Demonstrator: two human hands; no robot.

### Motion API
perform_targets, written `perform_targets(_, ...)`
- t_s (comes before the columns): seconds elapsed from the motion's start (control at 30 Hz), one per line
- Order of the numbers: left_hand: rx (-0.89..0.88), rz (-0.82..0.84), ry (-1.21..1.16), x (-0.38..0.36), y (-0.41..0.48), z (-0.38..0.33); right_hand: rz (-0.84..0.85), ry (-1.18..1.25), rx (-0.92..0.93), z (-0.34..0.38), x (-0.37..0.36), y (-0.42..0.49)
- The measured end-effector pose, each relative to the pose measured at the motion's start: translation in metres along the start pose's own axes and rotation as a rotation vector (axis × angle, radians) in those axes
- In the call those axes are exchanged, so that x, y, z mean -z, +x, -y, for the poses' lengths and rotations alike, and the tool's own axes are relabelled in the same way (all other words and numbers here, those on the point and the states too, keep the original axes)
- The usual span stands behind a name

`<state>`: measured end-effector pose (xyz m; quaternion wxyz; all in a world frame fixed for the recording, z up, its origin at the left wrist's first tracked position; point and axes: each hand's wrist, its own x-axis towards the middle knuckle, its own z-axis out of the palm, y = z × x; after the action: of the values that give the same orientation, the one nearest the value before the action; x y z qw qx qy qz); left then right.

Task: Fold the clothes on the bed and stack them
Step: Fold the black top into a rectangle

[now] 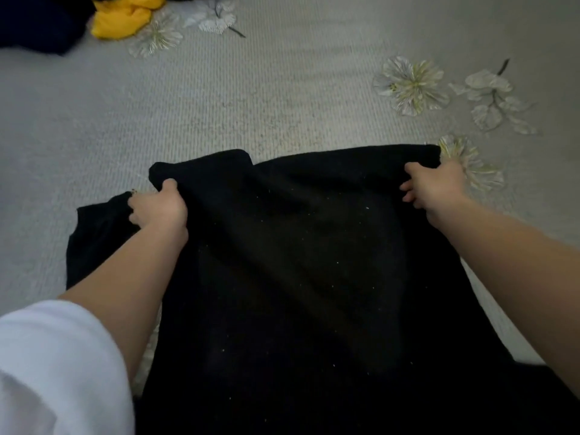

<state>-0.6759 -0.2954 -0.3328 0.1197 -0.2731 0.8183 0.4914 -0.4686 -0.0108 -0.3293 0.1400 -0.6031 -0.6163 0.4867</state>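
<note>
The left hand point(160, 205) and right hand point(434, 186) each grip a far corner of the black garment point(298, 262), stretching it flat across the bed point(251, 98), likely to fold it squarely; a yellow garment point(125, 17) lies well beyond it.

On the bed point(282, 89), the garment point(298, 262) lies nearest, with other clothes point(119, 17) far behind it at the left.

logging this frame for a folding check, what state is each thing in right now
black garment: spread out on the bed, far edge gripped at both ends
left hand: curled round the garment's far left end
right hand: grips the far right corner
yellow garment: crumpled, unfolded
dark garment: heaped beside the yellow one, folded or not unclear
bedspread: lying flat
</note>
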Motion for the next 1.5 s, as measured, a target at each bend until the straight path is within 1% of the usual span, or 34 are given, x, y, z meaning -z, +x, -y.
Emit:
perform_targets(0.07, 0.006, 0.06, -0.159, -0.002, 0.009, -0.002, -0.004, 0.053, -0.022, -0.001, -0.006, 0.003)
perform_targets(0.13, 0.015, 0.098, -0.197, 0.0, 0.014, -0.007, -0.038, 0.124, 0.018, 0.006, -0.006, 0.003)
perform_targets(0.23, -0.127, 0.05, -0.247, 0.007, 0.027, -0.023, -0.194, 0.27, 0.106, 0.025, 0.004, 0.014)
perform_targets(0.27, -0.187, 0.07, -0.259, 0.009, 0.03, -0.027, -0.208, 0.302, 0.128, 0.03, 0.007, 0.02)
perform_targets(0.3, -0.241, 0.129, -0.231, 0.01, 0.034, -0.029, -0.175, 0.301, 0.144, 0.033, 0.009, 0.025)
perform_targets(0.33, -0.284, 0.216, -0.159, 0.01, 0.036, -0.028, -0.121, 0.259, 0.144, 0.033, 0.01, 0.029)
perform_targets(0.37, -0.331, 0.301, -0.029, 0.009, 0.036, -0.023, -0.05, 0.176, 0.135, 0.031, 0.009, 0.031)
perform_targets(0.43, -0.477, 0.446, 0.306, 0.003, 0.031, -0.006, 0.099, -0.043, 0.175, 0.017, 0.0, 0.024)
perform_targets(0.47, -0.584, 0.465, 0.514, -0.002, 0.027, 0.005, 0.18, -0.235, 0.257, 0.009, -0.007, 0.019)
perform_targets(0.5, -0.676, 0.453, 0.709, -0.005, 0.024, 0.016, 0.231, -0.482, 0.341, -0.001, -0.013, 0.017)
perform_targets(0.53, -0.741, 0.434, 0.846, -0.008, 0.02, 0.023, 0.247, -0.701, 0.403, -0.009, -0.017, 0.015)
perform_targets(0.57, -0.769, 0.42, 0.906, -0.01, 0.018, 0.027, 0.241, -0.838, 0.443, -0.013, -0.019, 0.013)
perform_targets(0.6, -0.777, 0.401, 0.907, -0.009, 0.015, 0.029, 0.211, -0.875, 0.463, -0.014, -0.02, 0.01)
perform_targets(0.67, -0.831, 0.329, 0.851, 0.002, 0.013, 0.031, 0.115, -0.804, 0.493, -0.015, -0.023, -0.004)
perform_targets(0.7, -0.886, 0.269, 0.814, 0.013, 0.012, 0.033, 0.078, -0.751, 0.545, -0.017, -0.028, -0.018)
perform_targets(0.73, -0.931, 0.206, 0.775, 0.028, 0.011, 0.035, 0.08, -0.703, 0.605, -0.019, -0.037, -0.037)
perform_targets(0.77, -0.943, 0.139, 0.737, 0.045, 0.012, 0.041, 0.123, -0.677, 0.657, -0.022, -0.047, -0.061)
perform_targets(0.8, -0.916, 0.066, 0.702, 0.063, 0.015, 0.048, 0.195, -0.671, 0.698, -0.025, -0.058, -0.087)
perform_targets(0.83, -0.846, -0.007, 0.674, 0.082, 0.02, 0.055, 0.287, -0.682, 0.736, -0.029, -0.07, -0.112)
perform_targets(0.87, -0.737, -0.08, 0.647, 0.103, 0.024, 0.061, 0.383, -0.707, 0.786, -0.033, -0.082, -0.138)
perform_targets(0.93, -0.456, -0.205, 0.571, 0.141, 0.037, 0.073, 0.539, -0.742, 0.914, -0.039, -0.106, -0.184)
perform_targets(0.97, -0.328, -0.232, 0.521, 0.157, 0.044, 0.077, 0.599, -0.749, 0.976, -0.041, -0.117, -0.203)
perform_targets(1.0, -0.24, -0.225, 0.464, 0.174, 0.053, 0.08, 0.651, -0.75, 1.026, -0.043, -0.131, -0.223)
perform_targets(1.1, -0.161, -0.018, 0.269, 0.189, 0.064, 0.075, 0.772, -0.773, 1.058, -0.052, -0.152, -0.256)
perform_targets(1.17, -0.099, 0.122, 0.216, 0.188, 0.064, 0.065, 0.798, -0.837, 1.075, -0.062, -0.161, -0.268)
perform_targets(1.2, -0.084, 0.182, 0.257, 0.184, 0.063, 0.062, 0.786, -0.889, 1.091, -0.066, -0.163, -0.27)
perform_targets(1.27, -0.14, 0.242, 0.409, 0.175, 0.059, 0.058, 0.749, -0.988, 1.126, -0.071, -0.165, -0.27)
perform_targets(1.3, -0.175, 0.269, 0.411, 0.173, 0.056, 0.057, 0.735, -1.032, 1.136, -0.072, -0.165, -0.27)
perform_targets(1.33, -0.181, 0.31, 0.331, 0.174, 0.053, 0.055, 0.729, -1.065, 1.139, -0.073, -0.165, -0.269)
perform_targets(1.4, -0.135, 0.386, 0.047, 0.191, 0.052, 0.049, 0.73, -1.088, 1.131, -0.073, -0.166, -0.27)
perform_targets(1.43, -0.096, 0.391, -0.104, 0.205, 0.059, 0.048, 0.727, -1.089, 1.128, -0.072, -0.166, -0.271)
perform_targets(1.5, -0.016, 0.299, -0.325, 0.242, 0.076, 0.052, 0.725, -1.076, 1.119, -0.071, -0.165, -0.273)
